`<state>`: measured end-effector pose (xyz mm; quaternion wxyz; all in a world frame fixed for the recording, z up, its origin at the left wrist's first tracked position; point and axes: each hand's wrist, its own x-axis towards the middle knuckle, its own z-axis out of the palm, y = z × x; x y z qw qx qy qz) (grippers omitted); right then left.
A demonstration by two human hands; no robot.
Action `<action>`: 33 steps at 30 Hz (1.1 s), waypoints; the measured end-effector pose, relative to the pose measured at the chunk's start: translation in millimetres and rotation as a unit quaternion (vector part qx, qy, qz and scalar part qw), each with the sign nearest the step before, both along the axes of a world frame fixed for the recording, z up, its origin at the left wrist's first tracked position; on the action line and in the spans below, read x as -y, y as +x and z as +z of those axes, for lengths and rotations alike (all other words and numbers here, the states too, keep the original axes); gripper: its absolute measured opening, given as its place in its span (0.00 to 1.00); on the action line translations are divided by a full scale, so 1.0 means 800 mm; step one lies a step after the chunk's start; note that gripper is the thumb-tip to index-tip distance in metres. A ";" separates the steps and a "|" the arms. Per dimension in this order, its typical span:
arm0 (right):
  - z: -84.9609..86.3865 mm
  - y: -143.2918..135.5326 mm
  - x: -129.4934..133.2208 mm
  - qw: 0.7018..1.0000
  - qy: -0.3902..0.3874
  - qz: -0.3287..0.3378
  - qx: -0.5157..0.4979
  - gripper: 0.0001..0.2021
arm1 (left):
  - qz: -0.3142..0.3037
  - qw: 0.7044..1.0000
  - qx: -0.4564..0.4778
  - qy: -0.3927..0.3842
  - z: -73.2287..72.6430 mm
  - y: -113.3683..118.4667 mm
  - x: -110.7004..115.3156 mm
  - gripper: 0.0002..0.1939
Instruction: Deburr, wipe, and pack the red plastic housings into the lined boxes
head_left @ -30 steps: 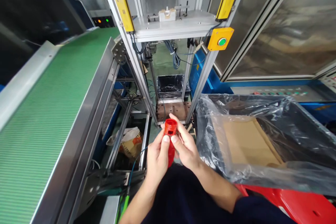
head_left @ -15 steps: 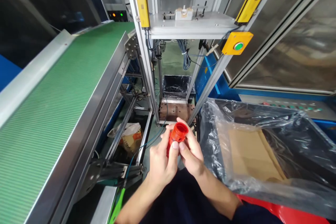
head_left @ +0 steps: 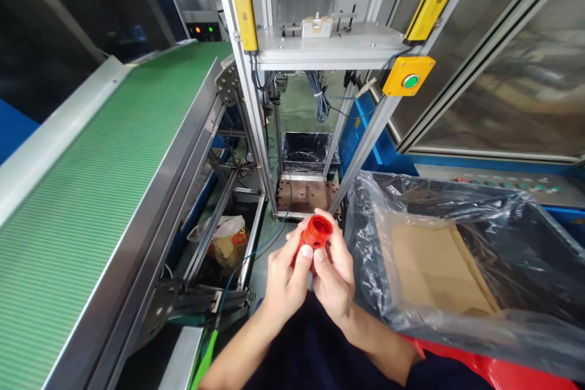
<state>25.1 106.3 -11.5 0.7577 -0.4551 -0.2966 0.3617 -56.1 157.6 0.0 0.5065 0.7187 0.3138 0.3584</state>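
Note:
A red hollow plastic part (head_left: 317, 230) with a round open mouth is held between both hands, in front of my body. My left hand (head_left: 287, 274) grips its left side, thumb pressed on the near face. My right hand (head_left: 334, 268) wraps the other side, its thumb beside the left one and its fingers behind the part. The mouth tilts up toward me. The lower portion of the part is hidden by my fingers and thumbs.
A green conveyor belt (head_left: 114, 152) with a metal side rail runs along the left. Ahead stands a framed metal workbench (head_left: 351, 49) with a white fixture (head_left: 317, 27) and a green button box (head_left: 410, 77). At right, a plastic-lined bin (head_left: 516, 244) holds cardboard (head_left: 439, 262).
The red part has shifted slightly to the right, with its mouth turned a little. Both hands keep hold of it, and the camera view has moved slightly.

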 end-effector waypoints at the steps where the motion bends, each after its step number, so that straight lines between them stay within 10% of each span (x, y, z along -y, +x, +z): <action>1: -0.001 -0.001 0.000 1.000 -0.003 -0.008 -0.003 0.29 | 0.001 1.000 0.000 0.001 0.000 0.000 0.000 0.27; 14: -0.018 0.016 -0.022 0.998 -0.058 0.034 0.009 0.33 | -0.005 0.985 0.038 -0.169 -0.017 0.009 -0.016 0.30; 24: -0.031 0.077 -0.015 0.984 -0.079 0.148 0.057 0.27 | -0.183 0.971 -0.018 -0.154 -0.054 -0.048 -0.053 0.42; 33: 0.002 0.090 -0.033 0.963 -0.057 0.190 0.184 0.21 | -0.235 0.948 -0.007 -0.213 -0.092 -0.075 -0.072 0.40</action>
